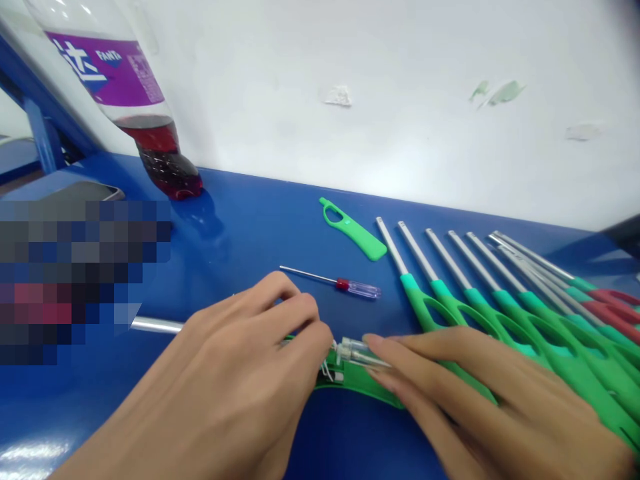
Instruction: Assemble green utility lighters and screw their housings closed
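Observation:
My left hand is closed over an opened green lighter body, whose metal tube sticks out to the left. White wires and a small white part show inside the green body beside my left fingertips. My right hand pinches a small clear tank at the right part of the same body. Behind my hands lie a screwdriver with a red and clear handle and a loose green half shell with a ring-shaped opening.
Several green lighters with metal tubes fan out at the right, with red-handled ones at the far right. A drink bottle stands at the back left near a phone. A white wall rises behind the blue table.

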The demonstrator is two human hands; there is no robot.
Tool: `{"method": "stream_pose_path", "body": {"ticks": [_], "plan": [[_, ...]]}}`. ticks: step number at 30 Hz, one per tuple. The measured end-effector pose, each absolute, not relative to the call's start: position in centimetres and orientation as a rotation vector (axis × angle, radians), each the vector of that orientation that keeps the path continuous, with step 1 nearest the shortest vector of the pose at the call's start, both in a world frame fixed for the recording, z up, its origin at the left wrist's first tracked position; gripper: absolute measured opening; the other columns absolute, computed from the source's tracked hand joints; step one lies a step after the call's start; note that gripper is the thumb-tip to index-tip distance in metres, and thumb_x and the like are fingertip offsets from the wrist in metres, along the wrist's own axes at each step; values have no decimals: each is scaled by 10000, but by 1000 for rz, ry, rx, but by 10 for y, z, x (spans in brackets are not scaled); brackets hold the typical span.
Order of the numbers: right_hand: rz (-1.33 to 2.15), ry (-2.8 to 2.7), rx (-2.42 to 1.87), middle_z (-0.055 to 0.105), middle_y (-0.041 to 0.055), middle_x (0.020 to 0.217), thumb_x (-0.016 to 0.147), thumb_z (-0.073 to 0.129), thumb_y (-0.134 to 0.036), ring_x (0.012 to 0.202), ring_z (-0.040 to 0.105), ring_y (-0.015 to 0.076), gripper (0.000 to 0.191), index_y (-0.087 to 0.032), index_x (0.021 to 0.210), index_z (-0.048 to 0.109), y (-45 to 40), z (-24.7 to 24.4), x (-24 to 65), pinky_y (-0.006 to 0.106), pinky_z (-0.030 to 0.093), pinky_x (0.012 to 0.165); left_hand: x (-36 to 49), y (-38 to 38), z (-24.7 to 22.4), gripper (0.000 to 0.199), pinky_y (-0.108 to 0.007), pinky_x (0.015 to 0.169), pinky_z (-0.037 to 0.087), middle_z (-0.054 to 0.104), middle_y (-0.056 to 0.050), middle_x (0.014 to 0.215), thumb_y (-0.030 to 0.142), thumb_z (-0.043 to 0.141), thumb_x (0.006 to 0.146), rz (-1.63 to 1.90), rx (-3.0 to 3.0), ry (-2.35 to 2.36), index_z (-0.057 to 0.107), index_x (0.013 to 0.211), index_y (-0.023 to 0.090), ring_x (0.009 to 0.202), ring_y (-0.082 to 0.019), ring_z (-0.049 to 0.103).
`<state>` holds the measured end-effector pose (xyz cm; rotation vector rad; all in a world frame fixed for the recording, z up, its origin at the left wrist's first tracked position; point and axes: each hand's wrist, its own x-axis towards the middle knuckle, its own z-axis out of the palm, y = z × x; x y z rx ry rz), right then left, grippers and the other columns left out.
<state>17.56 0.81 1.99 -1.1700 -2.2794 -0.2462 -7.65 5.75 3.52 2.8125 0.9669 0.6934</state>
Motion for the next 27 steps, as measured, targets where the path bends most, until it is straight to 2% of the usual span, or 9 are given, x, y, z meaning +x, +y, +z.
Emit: {"method": "stream_pose_path", "body": {"ticks": [2,8,14,21,23,25,27], "plan": [[-229,-2242,-1191,788,-60,1003,1047,696,-155,842,736,73,240,-272,1250,750,8,19,173,240,513,873,-77,57,35,333,-421,754,539,701,-43,848,-64,525,874,704,2833,960,745,918,183,854,-254,613],[-208,-2236,-1152,783,-33,936,1068,672,-149,765,722,104,190,-222,1227,746,8,19,170,288,530,813,-77,57,35,299,-411,697,525,698,-45,836,5,530,966,722,2875,935,756,882,181,802,-244,587],[-212,-2244,-1133,783,-16,908,1078,645,-135,733,724,123,167,-195,1205,735,9,18,172,307,547,769,-75,58,37,300,-412,596,509,686,-63,820,-7,532,923,713,2854,919,759,844,173,802,-261,587],[-210,-2260,-1123,789,-15,909,1082,635,-138,741,727,129,158,-193,1206,716,11,21,170,308,544,768,-76,59,36,285,-415,624,535,704,-63,843,7,538,953,721,2862,883,755,861,167,807,-258,592],[-205,-2286,-1110,782,-23,909,1084,638,-154,758,721,128,166,-203,1220,720,11,22,173,309,539,801,-75,59,36,308,-422,678,549,708,-57,855,-21,518,951,700,2839,887,739,865,175,819,-253,605],[-188,-2295,-1117,777,-31,929,1084,638,-161,791,718,125,192,-214,1248,722,13,23,175,304,533,841,-76,57,37,315,-437,763,563,731,-52,919,-21,502,972,676,2817,910,738,956,186,865,-253,634],[-182,-2302,-1136,773,-32,954,1085,622,-157,828,718,127,232,-216,1289,715,15,23,178,302,526,869,-82,54,37,306,-458,839,558,756,-49,1030,44,491,1030,662,2806,989,719,1145,214,953,-266,667]]}}
